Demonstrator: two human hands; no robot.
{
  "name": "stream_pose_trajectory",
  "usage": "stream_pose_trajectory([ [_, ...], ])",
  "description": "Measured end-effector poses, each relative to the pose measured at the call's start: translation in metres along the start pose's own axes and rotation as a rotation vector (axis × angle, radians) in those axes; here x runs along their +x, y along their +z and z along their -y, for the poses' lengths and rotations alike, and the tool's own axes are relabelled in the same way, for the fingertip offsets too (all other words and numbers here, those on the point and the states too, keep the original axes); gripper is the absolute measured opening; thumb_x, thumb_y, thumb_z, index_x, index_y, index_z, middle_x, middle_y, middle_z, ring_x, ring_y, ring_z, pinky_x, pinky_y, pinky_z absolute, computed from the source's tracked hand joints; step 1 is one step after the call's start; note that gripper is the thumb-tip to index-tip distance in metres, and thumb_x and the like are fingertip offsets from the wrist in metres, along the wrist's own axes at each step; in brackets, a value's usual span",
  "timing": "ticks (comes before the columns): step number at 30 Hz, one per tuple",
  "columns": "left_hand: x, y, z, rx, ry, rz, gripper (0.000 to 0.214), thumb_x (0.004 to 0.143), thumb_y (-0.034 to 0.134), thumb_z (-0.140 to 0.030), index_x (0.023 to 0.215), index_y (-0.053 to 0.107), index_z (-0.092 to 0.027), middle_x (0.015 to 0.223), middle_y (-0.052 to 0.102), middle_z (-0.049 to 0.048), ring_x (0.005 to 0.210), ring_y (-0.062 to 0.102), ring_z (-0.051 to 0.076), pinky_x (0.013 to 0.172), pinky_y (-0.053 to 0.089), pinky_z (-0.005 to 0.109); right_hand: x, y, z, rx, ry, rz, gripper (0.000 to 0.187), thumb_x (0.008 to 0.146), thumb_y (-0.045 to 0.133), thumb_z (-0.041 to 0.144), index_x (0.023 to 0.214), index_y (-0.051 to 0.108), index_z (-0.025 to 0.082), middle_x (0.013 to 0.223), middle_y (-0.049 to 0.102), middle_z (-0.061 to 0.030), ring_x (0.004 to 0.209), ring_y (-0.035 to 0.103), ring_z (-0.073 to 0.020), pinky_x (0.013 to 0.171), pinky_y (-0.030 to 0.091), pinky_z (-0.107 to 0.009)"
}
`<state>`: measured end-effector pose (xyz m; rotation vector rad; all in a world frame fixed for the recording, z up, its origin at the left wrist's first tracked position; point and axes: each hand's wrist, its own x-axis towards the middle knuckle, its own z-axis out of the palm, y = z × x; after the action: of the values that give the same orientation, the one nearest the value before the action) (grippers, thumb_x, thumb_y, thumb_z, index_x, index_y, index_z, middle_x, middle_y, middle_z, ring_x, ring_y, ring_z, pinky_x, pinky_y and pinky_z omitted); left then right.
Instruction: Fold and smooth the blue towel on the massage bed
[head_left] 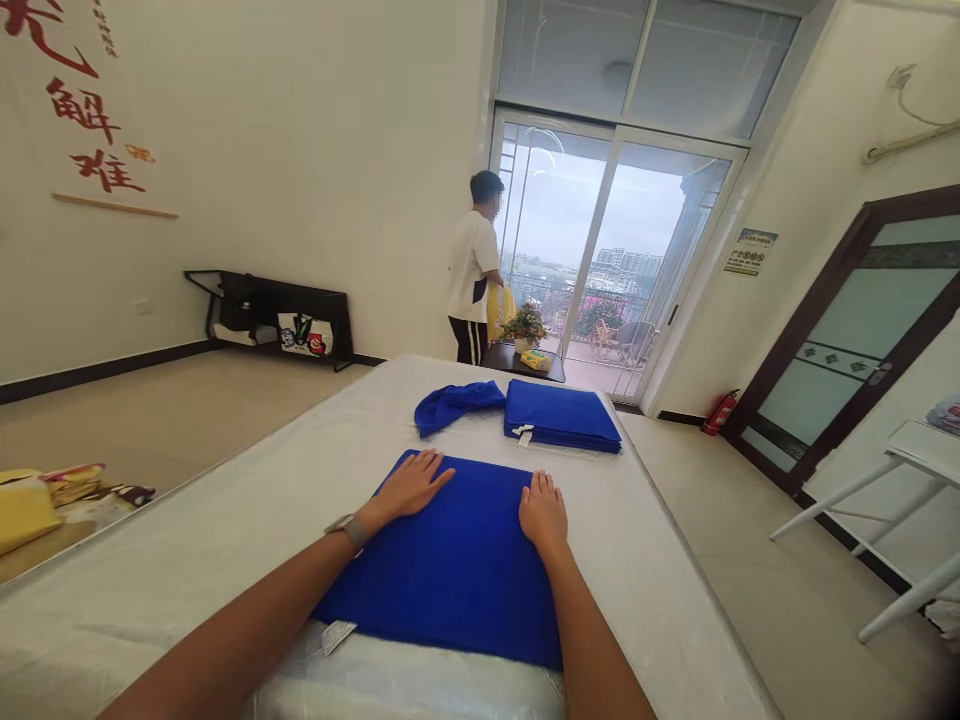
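Note:
A blue cloth [457,560], folded into a flat rectangle, lies in front of me on a mattress [645,610] wrapped in clear plastic. My left hand [411,484] rests flat on its far left corner, fingers stretched out. On the far right edge lies my right hand [544,508], palm down with the fingers extended. A white label [337,636] sticks out at the near left edge of the cloth. Beyond my hands sits a stack of folded blue cloths [562,412], with white tags at its near left corner. Beside that stack is a crumpled blue cloth [457,405].
Past the mattress a person [474,270] stands near the glass door, holding something yellow. A small dark table [551,370] bears a potted plant [525,322]. A black rack [285,300] stands along the left wall, a white stool [919,440] on the right. Yellow bundles [30,510] lie at left.

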<state>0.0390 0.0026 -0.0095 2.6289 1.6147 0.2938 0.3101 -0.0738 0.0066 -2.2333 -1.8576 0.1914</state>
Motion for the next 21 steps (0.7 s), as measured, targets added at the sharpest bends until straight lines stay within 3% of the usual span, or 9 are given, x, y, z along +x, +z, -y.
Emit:
stream_pose_trajectory([
  [4,-0.008,-0.002,0.025,-0.044,-0.123,-0.039,0.090,0.094,0.013,-0.072,0.153,0.036,-0.007,0.161,0.031,0.0195,0.151,0.024,0.030,0.122,0.019,0.045,0.001,-0.001,-0.001,-0.033,0.006,0.024,0.062,0.103,0.016,0.033,0.159,0.022,0.006,0.165,0.021,-0.0088,0.154,0.014,-0.0188,0.124,0.011,-0.037],
  [21,-0.007,0.005,0.015,-0.130,-0.132,-0.115,0.095,0.092,0.011,-0.076,0.151,0.038,-0.007,0.160,0.033,0.0203,0.151,0.026,0.033,0.122,0.018,0.048,0.001,-0.003,-0.002,-0.085,0.031,0.001,0.060,0.103,0.016,0.034,0.158,0.027,0.011,0.165,0.025,-0.0048,0.152,0.019,-0.0171,0.123,0.014,-0.035],
])
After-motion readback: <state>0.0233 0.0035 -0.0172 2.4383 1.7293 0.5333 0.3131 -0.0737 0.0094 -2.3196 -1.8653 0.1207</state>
